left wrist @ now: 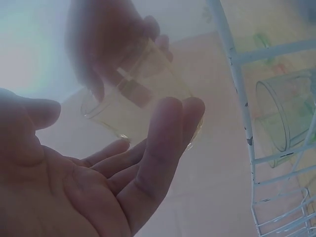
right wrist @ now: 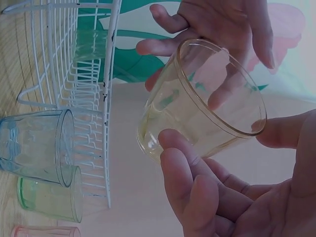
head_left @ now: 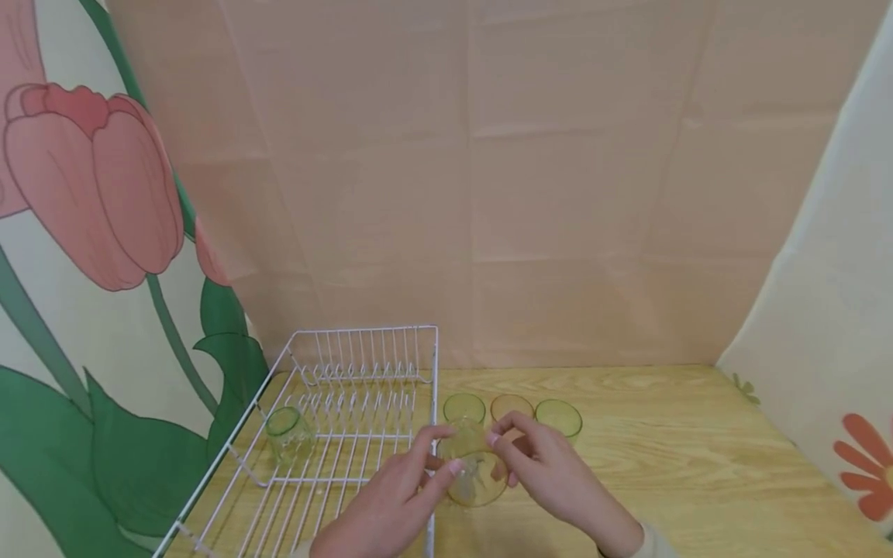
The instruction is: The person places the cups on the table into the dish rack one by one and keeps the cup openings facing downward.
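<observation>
A clear yellow drinking glass (head_left: 477, 484) is held up between both hands, tilted with its mouth towards the wearer. My right hand (head_left: 551, 465) pinches it, the thumb at the rim and the fingers (right wrist: 185, 170) along the side near the base. My left hand (head_left: 398, 492) is on the opposite side, its fingers (left wrist: 163, 133) loosely bent beside the glass. In the left wrist view the left thumb (left wrist: 44, 113) stands apart from the rim. Through the yellow glass (right wrist: 207, 113), part of the left hand shows in the right wrist view.
A white wire dish rack (head_left: 349, 480) stands at left, with a green glass (head_left: 289, 434) in it. On the wooden table (head_left: 663, 449) are a green glass (head_left: 463, 407), an orange-rimmed glass (head_left: 512, 405) and another green glass (head_left: 558, 418). A blue glass (right wrist: 37, 145) stands nearer the rack.
</observation>
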The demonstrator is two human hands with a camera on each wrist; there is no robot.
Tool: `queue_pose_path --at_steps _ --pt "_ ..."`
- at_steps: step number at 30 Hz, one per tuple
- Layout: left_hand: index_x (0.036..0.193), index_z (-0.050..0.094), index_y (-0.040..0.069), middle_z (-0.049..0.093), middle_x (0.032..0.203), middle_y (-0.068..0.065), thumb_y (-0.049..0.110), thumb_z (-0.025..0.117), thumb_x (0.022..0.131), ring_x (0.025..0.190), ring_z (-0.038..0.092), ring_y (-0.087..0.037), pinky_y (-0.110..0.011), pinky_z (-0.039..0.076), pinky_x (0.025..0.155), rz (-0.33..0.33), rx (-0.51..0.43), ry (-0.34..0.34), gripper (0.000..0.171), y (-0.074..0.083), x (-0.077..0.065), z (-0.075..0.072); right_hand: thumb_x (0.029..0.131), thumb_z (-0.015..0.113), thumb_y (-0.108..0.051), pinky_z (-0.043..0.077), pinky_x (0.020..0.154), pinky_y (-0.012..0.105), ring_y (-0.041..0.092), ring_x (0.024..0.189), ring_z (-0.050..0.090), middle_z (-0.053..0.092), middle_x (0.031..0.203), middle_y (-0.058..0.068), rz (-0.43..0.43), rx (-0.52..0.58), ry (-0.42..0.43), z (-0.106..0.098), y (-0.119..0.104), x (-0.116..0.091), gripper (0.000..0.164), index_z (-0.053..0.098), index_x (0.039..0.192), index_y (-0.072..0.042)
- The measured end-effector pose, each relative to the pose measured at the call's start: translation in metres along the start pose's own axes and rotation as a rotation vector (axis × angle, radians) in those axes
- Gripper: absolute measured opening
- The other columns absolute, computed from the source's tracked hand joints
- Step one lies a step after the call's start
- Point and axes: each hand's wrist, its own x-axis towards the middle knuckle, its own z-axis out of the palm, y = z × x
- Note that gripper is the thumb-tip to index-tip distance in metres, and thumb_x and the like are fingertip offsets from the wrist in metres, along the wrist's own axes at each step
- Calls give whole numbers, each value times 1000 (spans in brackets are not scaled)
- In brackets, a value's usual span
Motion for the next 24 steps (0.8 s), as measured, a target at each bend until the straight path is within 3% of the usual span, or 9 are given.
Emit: queue_pose_path --at_steps 7,14,24 --pt "135 35 31 65 109 2 58 32 96 89 63 -8 -35 51 69 -23 10 22 48 2 -1 -2 94 51 -45 48 55 27 12 59 60 64 67 -8 -17 -43 3 0 -3 -3 28 58 102 -19" --pt "137 34 28 66 108 -1 56 34 96 87 63 -7 -31 50 68 -1 5 60 49 1 -2 -2 93 56 -42 49 56 27 12 63 62 66 71 -7 -52 -31 -20 0 -4 -4 32 55 108 -15" --pt "139 32 24 67 107 -1 55 40 95 83 64 -4 -26 50 66 12 -30 56 54 0 -1 -4 87 62 -46 46 57 24 7 63 59 64 72 -10 -57 -93 15 1 -6 -8 34 54 109 -23"
